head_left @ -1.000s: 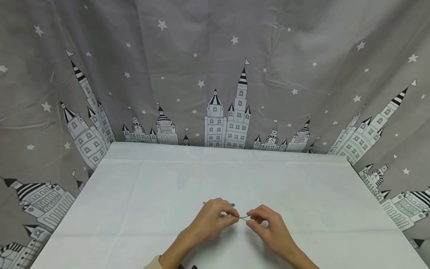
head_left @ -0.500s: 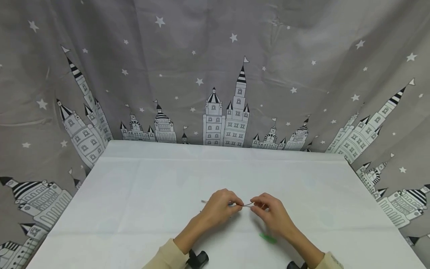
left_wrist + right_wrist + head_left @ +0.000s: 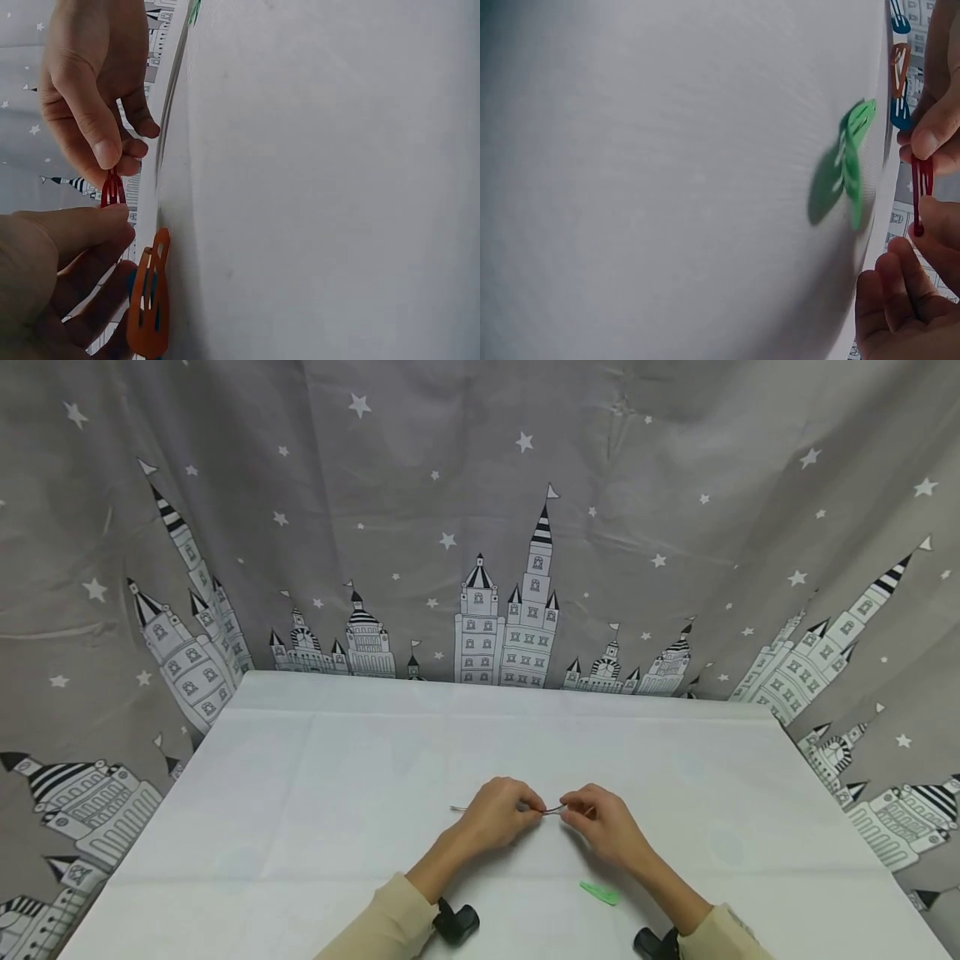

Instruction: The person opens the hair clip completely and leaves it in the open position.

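Note:
A red snap hair clip (image 3: 112,189) is stretched between my two hands. In the head view it shows as a thin dark line (image 3: 553,810). My left hand (image 3: 498,814) pinches one end between thumb and finger. The thumb and fingers of my right hand (image 3: 606,825) pinch the other end. Beside my left hand's lower fingers is an orange snap clip (image 3: 148,300), with a blue clip (image 3: 901,112) next to it. Another blue clip (image 3: 900,19) lies beyond the orange one. Whether these clips are joined, I cannot tell.
A green snap clip (image 3: 598,893) lies on the white-covered table (image 3: 337,827), nearer me than the right hand. A thin light clip end (image 3: 457,808) shows left of my left hand. Behind the table hangs a grey curtain (image 3: 480,460) printed with castles.
Both hands have shifted up and slightly right in the head view, still gripping the clip. The green clip has come into sight by the right forearm. Both sleeves and wrist cameras now show.

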A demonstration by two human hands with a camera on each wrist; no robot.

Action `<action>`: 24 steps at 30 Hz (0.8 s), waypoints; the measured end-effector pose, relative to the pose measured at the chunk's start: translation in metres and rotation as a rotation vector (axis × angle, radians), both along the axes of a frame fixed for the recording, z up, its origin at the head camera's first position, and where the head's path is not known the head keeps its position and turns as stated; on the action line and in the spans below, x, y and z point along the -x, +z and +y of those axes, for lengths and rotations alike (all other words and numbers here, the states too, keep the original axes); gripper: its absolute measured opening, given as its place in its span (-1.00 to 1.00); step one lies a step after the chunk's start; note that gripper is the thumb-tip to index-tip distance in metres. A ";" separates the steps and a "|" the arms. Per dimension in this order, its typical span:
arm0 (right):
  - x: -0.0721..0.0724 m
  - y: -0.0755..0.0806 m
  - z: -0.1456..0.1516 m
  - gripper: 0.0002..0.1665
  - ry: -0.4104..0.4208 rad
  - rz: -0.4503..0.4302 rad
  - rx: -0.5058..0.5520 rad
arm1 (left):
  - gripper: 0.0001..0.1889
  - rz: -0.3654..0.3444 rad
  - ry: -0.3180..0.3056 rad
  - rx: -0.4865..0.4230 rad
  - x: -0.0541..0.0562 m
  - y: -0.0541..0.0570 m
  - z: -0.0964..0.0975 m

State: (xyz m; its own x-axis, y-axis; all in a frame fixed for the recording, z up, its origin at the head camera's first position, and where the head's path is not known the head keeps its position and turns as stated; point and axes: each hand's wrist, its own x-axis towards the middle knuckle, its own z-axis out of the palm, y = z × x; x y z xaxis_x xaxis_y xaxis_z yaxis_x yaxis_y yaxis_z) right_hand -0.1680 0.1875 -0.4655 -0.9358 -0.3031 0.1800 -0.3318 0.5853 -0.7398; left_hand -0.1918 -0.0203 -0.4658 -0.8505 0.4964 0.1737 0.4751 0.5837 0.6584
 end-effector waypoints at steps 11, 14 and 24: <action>0.004 -0.005 0.001 -0.85 -0.043 -0.051 -0.001 | -0.94 -0.059 0.014 -0.017 0.007 -0.005 0.005; 0.005 -0.005 0.001 -0.85 -0.044 -0.054 -0.012 | -0.93 -0.073 0.015 -0.034 0.008 -0.006 0.005; 0.006 -0.009 0.001 -0.83 -0.033 -0.032 -0.064 | -0.91 -0.093 0.021 -0.025 0.010 -0.005 0.007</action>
State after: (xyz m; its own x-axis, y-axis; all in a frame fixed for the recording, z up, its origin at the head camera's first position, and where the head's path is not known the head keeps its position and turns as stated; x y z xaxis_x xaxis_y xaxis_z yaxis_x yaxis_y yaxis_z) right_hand -0.1742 0.1881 -0.4741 -0.9506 -0.2816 0.1308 -0.2880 0.6421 -0.7105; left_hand -0.2014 -0.0132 -0.4711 -0.8735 0.4751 0.1058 0.3996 0.5759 0.7132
